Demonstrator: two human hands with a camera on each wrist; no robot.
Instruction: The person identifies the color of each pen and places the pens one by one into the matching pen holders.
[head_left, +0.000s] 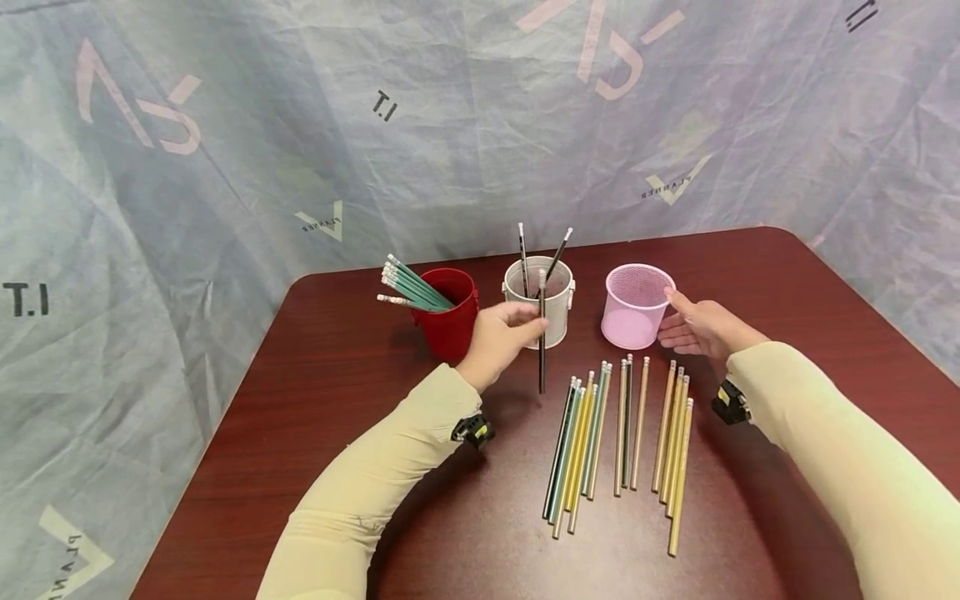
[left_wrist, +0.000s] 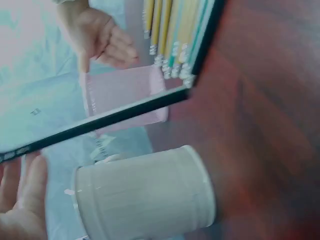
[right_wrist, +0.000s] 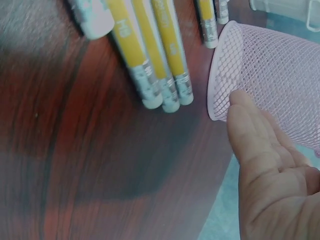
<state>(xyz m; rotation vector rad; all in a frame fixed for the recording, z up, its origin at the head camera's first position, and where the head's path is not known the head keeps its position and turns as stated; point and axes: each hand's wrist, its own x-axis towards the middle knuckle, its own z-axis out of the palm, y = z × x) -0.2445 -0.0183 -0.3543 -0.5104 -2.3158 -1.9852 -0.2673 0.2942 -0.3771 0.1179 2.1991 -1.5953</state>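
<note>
My left hand (head_left: 497, 335) pinches a black pencil (head_left: 542, 367) near its middle. The pencil stands upright, white eraser up, just in front of the white bucket (head_left: 558, 321) and overlapping it in the head view. Two dark pencils lean inside that bucket. At the right, my right hand (head_left: 703, 327) is beside the pink mesh cup (head_left: 628, 323), its thumb at the rim and its fingers extended along the side. In the right wrist view the straight thumb lies against the mesh wall (right_wrist: 280, 75).
A red bucket (head_left: 450, 333) at the left holds several green pencils (head_left: 412, 283) and a patterned one. Several loose pencils (head_left: 581, 450), yellow, green, dark and tan, lie in rows on the dark red table (head_left: 315, 433). A grey printed cloth (head_left: 450, 150) hangs behind.
</note>
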